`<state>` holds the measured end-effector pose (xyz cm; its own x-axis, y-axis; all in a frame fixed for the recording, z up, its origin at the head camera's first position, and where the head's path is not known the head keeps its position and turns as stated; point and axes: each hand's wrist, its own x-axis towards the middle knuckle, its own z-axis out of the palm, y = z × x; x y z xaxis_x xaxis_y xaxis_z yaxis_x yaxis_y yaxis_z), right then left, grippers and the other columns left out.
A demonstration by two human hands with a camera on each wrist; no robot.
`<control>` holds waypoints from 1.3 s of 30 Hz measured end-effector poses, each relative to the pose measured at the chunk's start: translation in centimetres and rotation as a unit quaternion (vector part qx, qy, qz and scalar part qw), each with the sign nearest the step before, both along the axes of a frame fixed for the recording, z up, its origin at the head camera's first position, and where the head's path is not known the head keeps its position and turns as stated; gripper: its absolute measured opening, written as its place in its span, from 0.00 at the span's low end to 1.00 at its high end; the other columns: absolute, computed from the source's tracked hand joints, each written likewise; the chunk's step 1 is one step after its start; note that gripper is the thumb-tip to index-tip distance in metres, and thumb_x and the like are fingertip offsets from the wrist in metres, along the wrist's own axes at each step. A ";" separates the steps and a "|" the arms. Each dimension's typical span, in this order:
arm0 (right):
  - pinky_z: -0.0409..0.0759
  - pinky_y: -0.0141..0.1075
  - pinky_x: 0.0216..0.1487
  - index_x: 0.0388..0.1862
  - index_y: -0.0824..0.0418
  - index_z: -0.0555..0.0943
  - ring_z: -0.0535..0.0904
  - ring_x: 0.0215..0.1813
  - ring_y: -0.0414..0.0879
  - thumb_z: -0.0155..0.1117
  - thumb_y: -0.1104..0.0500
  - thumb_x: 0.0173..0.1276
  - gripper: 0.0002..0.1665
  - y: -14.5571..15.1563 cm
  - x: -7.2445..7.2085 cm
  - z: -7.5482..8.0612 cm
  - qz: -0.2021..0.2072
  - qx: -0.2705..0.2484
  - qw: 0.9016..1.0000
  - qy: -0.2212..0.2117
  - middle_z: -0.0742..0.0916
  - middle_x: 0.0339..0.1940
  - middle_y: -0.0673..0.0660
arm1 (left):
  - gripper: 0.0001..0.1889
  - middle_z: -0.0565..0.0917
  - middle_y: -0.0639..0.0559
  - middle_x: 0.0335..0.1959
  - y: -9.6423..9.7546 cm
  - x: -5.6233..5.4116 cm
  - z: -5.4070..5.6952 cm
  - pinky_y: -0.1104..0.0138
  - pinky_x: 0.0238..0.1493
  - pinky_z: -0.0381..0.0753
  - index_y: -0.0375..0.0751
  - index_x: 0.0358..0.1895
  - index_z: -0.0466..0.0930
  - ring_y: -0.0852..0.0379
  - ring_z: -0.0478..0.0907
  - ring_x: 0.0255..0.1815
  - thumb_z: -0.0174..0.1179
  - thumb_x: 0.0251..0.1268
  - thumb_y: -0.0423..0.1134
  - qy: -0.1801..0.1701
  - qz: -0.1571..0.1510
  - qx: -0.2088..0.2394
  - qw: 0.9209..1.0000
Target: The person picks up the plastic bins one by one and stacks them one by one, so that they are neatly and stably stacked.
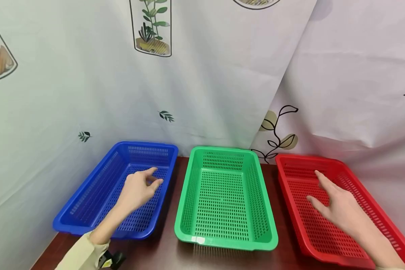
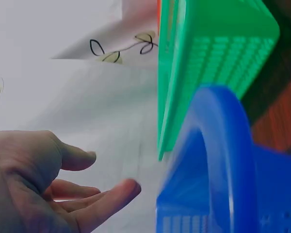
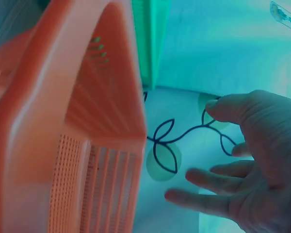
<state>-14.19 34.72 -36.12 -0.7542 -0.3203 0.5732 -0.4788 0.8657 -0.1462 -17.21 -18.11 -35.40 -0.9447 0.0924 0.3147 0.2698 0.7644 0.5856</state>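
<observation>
My left hand (image 1: 139, 188) hovers over the blue basket (image 1: 112, 187), thumb and fingers parted with nothing between them. In the left wrist view the left hand (image 2: 53, 182) shows loosely bent fingers beside the blue basket's rim (image 2: 223, 131). Over the red basket (image 1: 318, 210) at the right, my right hand (image 1: 339, 204) is held with its thumb and fingers spread, holding nothing. The right wrist view shows the right hand (image 3: 252, 155) beside that basket's wall (image 3: 106, 97). Between the hands stands a green basket (image 1: 222, 202) with a slotted floor and nothing in it.
All three baskets stand in a row on a dark reddish-brown table (image 1: 195, 258). Close behind them hangs a pale cloth (image 1: 216, 93) printed with plants and jars, which also runs down the left side. A dark object (image 1: 113, 258) sits at the left sleeve cuff.
</observation>
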 end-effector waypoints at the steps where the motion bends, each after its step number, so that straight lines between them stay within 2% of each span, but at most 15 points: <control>1: 0.81 0.37 0.23 0.68 0.75 0.69 0.78 0.16 0.46 0.82 0.68 0.43 0.52 -0.2 -0.1 0.1 0.003 -0.007 1.000 0.007 0.83 0.45 0.78 | 0.26 0.88 0.40 0.36 0.3 -0.1 0.0 0.68 0.14 0.68 0.23 0.64 0.75 0.55 0.83 0.22 0.66 0.66 0.35 -0.018 -0.005 0.009 1.000; 3: 0.71 0.28 0.17 0.66 0.74 0.72 0.75 0.14 0.41 0.82 0.70 0.41 0.50 -0.5 -0.1 0.0 0.009 -0.023 1.000 0.008 0.86 0.40 0.75 | 0.26 0.88 0.41 0.35 0.9 -0.3 -0.1 0.67 0.13 0.69 0.23 0.64 0.74 0.58 0.80 0.19 0.66 0.67 0.35 -0.045 -0.012 0.025 0.999; 4: 0.67 0.25 0.15 0.65 0.74 0.73 0.78 0.15 0.42 0.82 0.71 0.40 0.48 -0.7 -0.1 0.0 0.014 -0.033 0.999 0.002 0.86 0.40 0.74 | 0.26 0.88 0.42 0.35 1.1 -0.3 -0.2 0.68 0.13 0.71 0.23 0.65 0.73 0.59 0.80 0.18 0.65 0.67 0.34 -0.057 -0.014 0.036 0.998; 7: 0.69 0.23 0.15 0.61 0.73 0.77 0.85 0.24 0.49 0.81 0.73 0.41 0.43 -1.4 -0.1 -0.1 0.019 -0.060 0.998 -0.007 0.88 0.40 0.70 | 0.27 0.87 0.41 0.34 1.9 -0.4 -0.7 0.67 0.17 0.80 0.22 0.66 0.71 0.58 0.83 0.20 0.65 0.68 0.33 -0.088 -0.017 0.072 0.993; 9: 0.70 0.23 0.14 0.60 0.72 0.78 0.87 0.28 0.47 0.81 0.73 0.43 0.40 -1.8 0.0 -0.2 0.018 -0.080 0.996 -0.019 0.88 0.39 0.66 | 0.27 0.87 0.40 0.34 2.3 -0.5 -0.9 0.66 0.20 0.83 0.22 0.66 0.71 0.56 0.84 0.21 0.64 0.68 0.31 -0.101 -0.019 0.089 0.991; 12: 0.75 0.24 0.17 0.59 0.71 0.79 0.84 0.28 0.36 0.80 0.73 0.48 0.37 -2.4 0.1 -0.2 0.012 -0.105 0.993 -0.048 0.89 0.36 0.62 | 0.28 0.87 0.40 0.32 3.0 -0.7 -1.1 0.65 0.22 0.84 0.22 0.67 0.70 0.55 0.84 0.21 0.64 0.68 0.31 -0.120 -0.021 0.102 0.987; 14: 0.78 0.26 0.18 0.60 0.72 0.78 0.82 0.28 0.32 0.79 0.72 0.51 0.35 -2.7 0.1 -0.3 0.012 -0.124 0.989 -0.079 0.89 0.36 0.62 | 0.28 0.87 0.39 0.32 3.5 -0.9 -1.1 0.64 0.22 0.85 0.22 0.67 0.69 0.54 0.84 0.20 0.65 0.67 0.31 -0.137 -0.022 0.101 0.985; 19: 0.81 0.32 0.17 0.63 0.71 0.76 0.84 0.27 0.38 0.75 0.71 0.58 0.33 -3.5 0.1 -0.2 0.015 -0.173 0.973 -0.152 0.88 0.38 0.63 | 0.28 0.87 0.36 0.34 4.9 -1.6 -1.2 0.62 0.23 0.86 0.21 0.67 0.70 0.49 0.85 0.22 0.65 0.67 0.30 -0.179 -0.028 0.109 0.977; 24: 0.83 0.36 0.18 0.64 0.71 0.75 0.85 0.29 0.43 0.73 0.69 0.62 0.31 -4.3 0.1 -0.3 0.022 -0.213 0.956 -0.203 0.87 0.39 0.62 | 0.27 0.87 0.35 0.35 5.8 -1.9 -1.4 0.61 0.21 0.85 0.19 0.66 0.69 0.47 0.85 0.22 0.64 0.67 0.28 -0.195 -0.029 0.108 0.974; 30: 0.83 0.37 0.19 0.64 0.74 0.73 0.87 0.30 0.48 0.73 0.68 0.63 0.32 -4.7 -0.1 -0.6 0.019 -0.233 0.942 -0.239 0.87 0.40 0.63 | 0.27 0.86 0.30 0.38 6.4 -2.5 -1.8 0.62 0.19 0.84 0.16 0.65 0.69 0.51 0.83 0.16 0.63 0.67 0.29 -0.196 -0.033 0.079 0.977; 35: 0.84 0.38 0.19 0.65 0.75 0.72 0.86 0.30 0.44 0.72 0.67 0.65 0.32 -5.2 -0.2 -0.9 0.011 -0.252 0.927 -0.279 0.86 0.41 0.63 | 0.27 0.86 0.30 0.38 6.5 -2.7 -2.2 0.63 0.20 0.84 0.16 0.64 0.70 0.54 0.80 0.10 0.64 0.67 0.30 -0.191 -0.035 0.048 0.980; 39: 0.84 0.39 0.20 0.65 0.75 0.72 0.85 0.29 0.43 0.71 0.67 0.66 0.31 -5.5 -0.3 -0.9 0.013 -0.266 0.914 -0.305 0.85 0.41 0.64 | 0.27 0.85 0.28 0.40 6.5 -2.6 -2.4 0.64 0.19 0.84 0.16 0.64 0.69 0.52 0.81 0.11 0.64 0.68 0.30 -0.193 -0.034 0.047 0.979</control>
